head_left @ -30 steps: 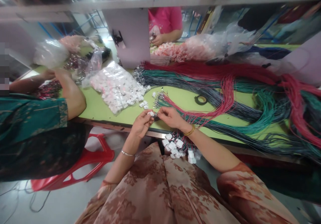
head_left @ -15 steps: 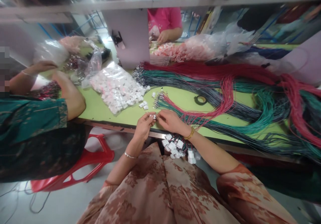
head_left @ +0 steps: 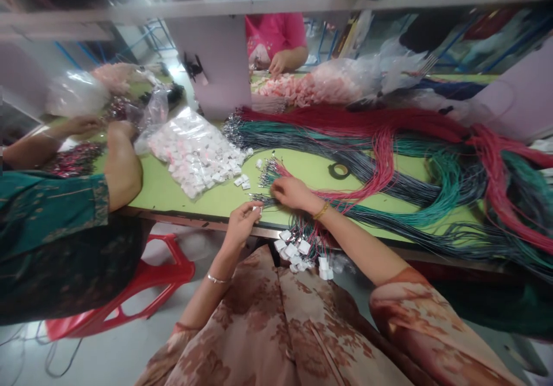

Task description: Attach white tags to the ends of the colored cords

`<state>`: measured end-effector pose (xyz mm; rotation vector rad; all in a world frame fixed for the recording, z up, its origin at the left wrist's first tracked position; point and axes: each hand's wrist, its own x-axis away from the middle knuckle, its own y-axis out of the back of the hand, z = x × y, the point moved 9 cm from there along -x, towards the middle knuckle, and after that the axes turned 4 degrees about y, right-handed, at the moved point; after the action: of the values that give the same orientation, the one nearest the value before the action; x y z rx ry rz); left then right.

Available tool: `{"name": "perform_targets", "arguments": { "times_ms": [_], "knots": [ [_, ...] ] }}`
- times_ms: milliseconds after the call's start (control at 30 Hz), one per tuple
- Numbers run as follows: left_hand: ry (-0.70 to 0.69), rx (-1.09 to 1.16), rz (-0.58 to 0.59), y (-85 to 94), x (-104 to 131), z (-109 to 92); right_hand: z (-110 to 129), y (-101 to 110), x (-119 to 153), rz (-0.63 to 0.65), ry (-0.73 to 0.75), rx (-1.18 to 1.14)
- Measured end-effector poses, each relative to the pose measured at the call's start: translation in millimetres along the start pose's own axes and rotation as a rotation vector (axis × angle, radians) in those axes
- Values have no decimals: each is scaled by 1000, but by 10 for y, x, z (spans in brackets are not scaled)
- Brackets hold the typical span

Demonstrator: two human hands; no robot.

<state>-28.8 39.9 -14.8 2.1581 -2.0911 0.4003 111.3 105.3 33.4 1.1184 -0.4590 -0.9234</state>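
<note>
Across the green bench (head_left: 158,195), wires (head_left: 380,216) lie with tips (head_left: 265,176) leftward, probably for easy reach. At the near edge, the left hand (head_left: 241,223) pinches a connector (head_left: 257,207); the right hand (head_left: 294,193) is among wires just right, its grip unclear.

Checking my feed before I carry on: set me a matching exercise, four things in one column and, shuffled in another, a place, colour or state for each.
1. Left hand
2. Right hand
3. Tape
4. Stool

A. Red, lower than the table top
B. Over the wires
C. Black, lying on the table
D. Pinching a white connector

Pairs: 1-D, 2-B, 3-C, 4-A
</note>
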Motion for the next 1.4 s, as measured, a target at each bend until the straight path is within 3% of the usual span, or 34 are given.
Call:
{"name": "perform_targets", "arguments": {
  "times_ms": [133, 233, 400, 500, 600, 800, 1000, 1200, 1400],
  "knots": [
    [-2, -10, 7, -16, 8, -31, -40, -163, -123, 69, -37, 128],
    [-16, 18, 9, -34, 25, -64, -39, -163, -126, 30, -44, 97],
    [-45, 224, 21, -87, -30, -99, 0, 2, -102, -133, 34, -334],
    [-12, 335, 54, -165, -99, -84, 61, 63, -59, -170, 68, -587],
    [-1, 402, 70, -217, -151, -89, 69, 72, 31, -179, 32, -697],
    [42, 495, 110, -283, -195, -51, 11, 7, 209, -147, -29, -669],
    [47, 450, 125, -308, -190, -44, 50, 74, 240, -185, -39, -569],
    [-41, 407, 69, -357, -159, -41, 108, 69, 256, -221, -22, -443],
    [18, 450, 31, -396, -198, 38, 120, 29, 315, -219, 28, -438]
  ]
}}
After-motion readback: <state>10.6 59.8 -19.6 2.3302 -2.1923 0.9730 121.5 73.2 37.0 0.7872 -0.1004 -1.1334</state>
